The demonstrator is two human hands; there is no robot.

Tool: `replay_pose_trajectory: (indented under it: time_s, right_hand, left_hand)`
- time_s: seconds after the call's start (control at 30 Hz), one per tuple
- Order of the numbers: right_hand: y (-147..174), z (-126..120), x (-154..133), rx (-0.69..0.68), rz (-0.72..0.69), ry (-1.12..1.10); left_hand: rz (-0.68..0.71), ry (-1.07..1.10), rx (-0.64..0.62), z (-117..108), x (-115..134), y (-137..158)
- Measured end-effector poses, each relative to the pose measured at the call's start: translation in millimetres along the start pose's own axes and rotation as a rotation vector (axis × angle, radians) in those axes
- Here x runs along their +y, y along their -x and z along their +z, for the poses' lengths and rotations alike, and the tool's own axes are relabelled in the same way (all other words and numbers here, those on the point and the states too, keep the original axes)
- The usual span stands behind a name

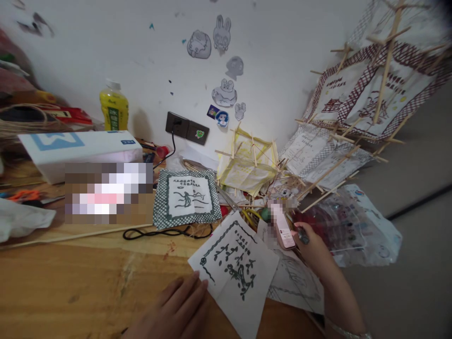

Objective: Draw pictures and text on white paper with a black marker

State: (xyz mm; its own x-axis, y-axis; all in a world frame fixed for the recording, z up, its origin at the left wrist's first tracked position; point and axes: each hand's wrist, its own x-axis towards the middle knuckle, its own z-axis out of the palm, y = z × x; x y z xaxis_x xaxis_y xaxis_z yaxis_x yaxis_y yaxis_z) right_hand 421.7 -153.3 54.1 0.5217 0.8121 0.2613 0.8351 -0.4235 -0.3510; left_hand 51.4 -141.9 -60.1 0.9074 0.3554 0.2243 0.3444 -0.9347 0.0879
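My left hand (176,303) lies on the wooden table with its fingers stretched out, their tips at the left edge of a white paper sheet (226,287). The sheet bears a dark green drawing of leafy branches, some writing and part of a border. My right hand (314,247) is closed around a dark pen (302,235), of which only one end shows. It is beside a phone (284,230) with a lit screen, a fingertip at the screen's right edge. Partly under the first sheet lies another drawn sheet (294,282).
A finished-looking drawing with a green checked border (187,219) lies behind. Stick-framed paper lanterns (247,165) stand at the back and right. A plastic bag (363,230), white box (88,146), yellow drink bottle (115,106), scissors (229,200) and black cord (158,233) surround the work area.
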Motion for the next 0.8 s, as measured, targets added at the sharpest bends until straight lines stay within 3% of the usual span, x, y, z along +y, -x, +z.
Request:
replay_pose_trajectory:
  time_s: [0.3, 0.5, 0.7, 0.8]
  right_hand:
    - [-1, 0, 5, -0.051, -0.025, -0.026]
    - [-4, 5, 10, -0.082, -0.004, -0.123]
    - [-3, -2, 5, 0.029, -0.032, -0.250]
    - [3, -7, -15, 0.109, -0.123, -0.371]
  left_hand:
    - [0.069, -0.143, 0.086, 3, -3, 1]
    - [0.034, -0.190, 0.207, 7, 0, 1]
    - [-0.011, -0.223, 0.425, 1, 3, -6]
    - [-0.005, -0.222, 0.418, -12, 5, -8]
